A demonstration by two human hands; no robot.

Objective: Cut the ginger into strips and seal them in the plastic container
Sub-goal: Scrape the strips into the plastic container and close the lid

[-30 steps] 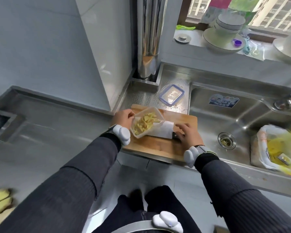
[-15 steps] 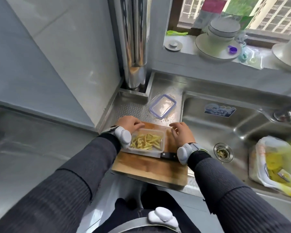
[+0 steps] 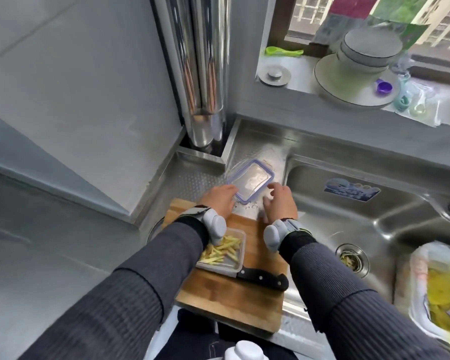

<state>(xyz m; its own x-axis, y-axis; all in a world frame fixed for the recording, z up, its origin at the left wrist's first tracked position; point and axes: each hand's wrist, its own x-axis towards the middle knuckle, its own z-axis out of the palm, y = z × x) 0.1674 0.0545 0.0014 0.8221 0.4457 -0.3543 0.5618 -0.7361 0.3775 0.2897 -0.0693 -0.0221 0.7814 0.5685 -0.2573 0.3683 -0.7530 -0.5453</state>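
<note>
Ginger strips (image 3: 222,252) sat in the container (image 3: 218,269) on the board (image 3: 231,302). Our left hand (image 3: 220,201) touched the lid (image 3: 252,180); grip unclear. Right hand (image 3: 279,201) was loose and empty beside it. Our call: lift level, seat square, press every edge.

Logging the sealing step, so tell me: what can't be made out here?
Head view:
- Knife blade: hidden under the plastic container.
- Left hand at the lid: its own back hides the fingertips, grip unclear.
- Bag contents: blurred, cut off by the right edge.
</note>
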